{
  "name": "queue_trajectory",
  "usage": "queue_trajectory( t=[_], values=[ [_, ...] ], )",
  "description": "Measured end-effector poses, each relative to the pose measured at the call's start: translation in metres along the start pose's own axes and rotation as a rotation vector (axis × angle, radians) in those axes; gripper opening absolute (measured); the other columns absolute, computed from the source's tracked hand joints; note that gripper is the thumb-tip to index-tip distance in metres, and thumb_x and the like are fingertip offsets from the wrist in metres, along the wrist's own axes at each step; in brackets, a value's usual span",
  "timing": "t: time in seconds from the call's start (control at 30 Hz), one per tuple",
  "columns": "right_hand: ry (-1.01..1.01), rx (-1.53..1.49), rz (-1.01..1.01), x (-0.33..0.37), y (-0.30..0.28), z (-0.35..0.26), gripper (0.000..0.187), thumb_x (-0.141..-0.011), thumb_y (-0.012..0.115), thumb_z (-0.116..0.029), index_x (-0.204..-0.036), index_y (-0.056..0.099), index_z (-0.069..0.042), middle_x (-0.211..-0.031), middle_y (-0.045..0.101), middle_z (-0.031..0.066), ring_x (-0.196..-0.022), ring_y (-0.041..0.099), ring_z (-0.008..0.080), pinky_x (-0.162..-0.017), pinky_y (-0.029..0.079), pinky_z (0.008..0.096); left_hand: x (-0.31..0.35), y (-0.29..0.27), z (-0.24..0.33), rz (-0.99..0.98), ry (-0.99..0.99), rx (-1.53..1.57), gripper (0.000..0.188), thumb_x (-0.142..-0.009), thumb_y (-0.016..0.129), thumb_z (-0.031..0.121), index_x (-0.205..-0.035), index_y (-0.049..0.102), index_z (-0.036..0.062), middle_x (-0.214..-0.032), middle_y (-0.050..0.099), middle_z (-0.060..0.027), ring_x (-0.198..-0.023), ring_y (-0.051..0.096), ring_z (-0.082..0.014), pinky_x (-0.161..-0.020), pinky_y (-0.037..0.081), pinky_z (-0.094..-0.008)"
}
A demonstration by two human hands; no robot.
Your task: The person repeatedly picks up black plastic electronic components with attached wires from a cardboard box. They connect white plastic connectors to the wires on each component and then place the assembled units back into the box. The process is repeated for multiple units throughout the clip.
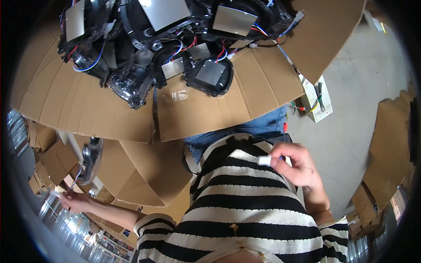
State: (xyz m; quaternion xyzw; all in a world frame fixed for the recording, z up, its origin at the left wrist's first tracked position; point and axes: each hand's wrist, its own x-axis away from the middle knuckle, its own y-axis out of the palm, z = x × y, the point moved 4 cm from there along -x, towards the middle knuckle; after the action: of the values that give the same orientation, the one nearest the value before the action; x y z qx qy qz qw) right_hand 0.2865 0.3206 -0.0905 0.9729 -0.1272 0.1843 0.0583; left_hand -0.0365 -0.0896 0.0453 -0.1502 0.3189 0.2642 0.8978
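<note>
**Operator:** What have I got in hand right now?

**Observer:** Your right hand (298, 168) is closed in a pinch on a small white plug (264, 161), held up against your striped shirt (245, 206). A thin wire seems to run off the far side of that hand. Your left hand (75, 200) is stretched far out to your left, low in the view. Just beyond it is a black part (90, 158), with red and blue wires (78, 176) running down to your fingers. That corner is blurred, so I cannot tell whether those fingers are clamped on the wires or only curled beside them.

**Operator:** So which step is this?

**Observer:** My reading is that you're handling the part's wiring, with the plug end at one hand and the part at the other, well apart. Any next move calls for bringing the two closer in front of you. You'd need to see the plug's face and keep the wires from snagging.

**Operator:** And the bench?

**Observer:** It's covered in flat cardboard (263, 87). At its far edge is a cluster of black housings (144, 52) with silver plates and loose red, blue and white leads. To your right is bare grey floor (364, 87), where a white box (322, 105) with cables sits beside the bench. Stacked cartons (390, 131) stand further right, and more cartons (44, 140) are on your left.
</note>
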Motion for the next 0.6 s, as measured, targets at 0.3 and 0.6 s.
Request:
queue_trajectory(
  t=[0.3, 0.6],
  values=[
    [-0.342, -0.344, -0.196, 0.017, 0.017, -0.075, 0.005, -0.071, 0.056, -0.003, -0.075, 0.055, 0.001, -0.066, 0.055, 0.0108, -0.053, 0.052, 0.0244, -0.046, 0.039, 0.0324, 0.111, -0.042, -0.26, -0.772, -0.626, -0.508, 0.015, -0.077, 0.049, 0.004, -0.09, 0.054, -0.0012, -0.074, 0.059, -0.0081, -0.066, 0.054, -0.0136, -0.059, 0.044, -0.0261],
    [-0.503, -0.576, 0.017, 0.016, 0.016, -0.095, 0.012, -0.072, 0.06, -0.01, -0.072, 0.05, -0.003, -0.063, 0.05, 0.0085, -0.055, 0.051, 0.0265, -0.046, 0.041, 0.033, 0.111, 0.011, -0.208, -1.242, -0.29, -0.959, 0.024, -0.082, 0.049, 0.015, -0.089, 0.055, -0.0074, -0.081, 0.06, -0.0105, -0.069, 0.054, -0.0159, -0.065, 0.045, -0.0312]
  ],
)
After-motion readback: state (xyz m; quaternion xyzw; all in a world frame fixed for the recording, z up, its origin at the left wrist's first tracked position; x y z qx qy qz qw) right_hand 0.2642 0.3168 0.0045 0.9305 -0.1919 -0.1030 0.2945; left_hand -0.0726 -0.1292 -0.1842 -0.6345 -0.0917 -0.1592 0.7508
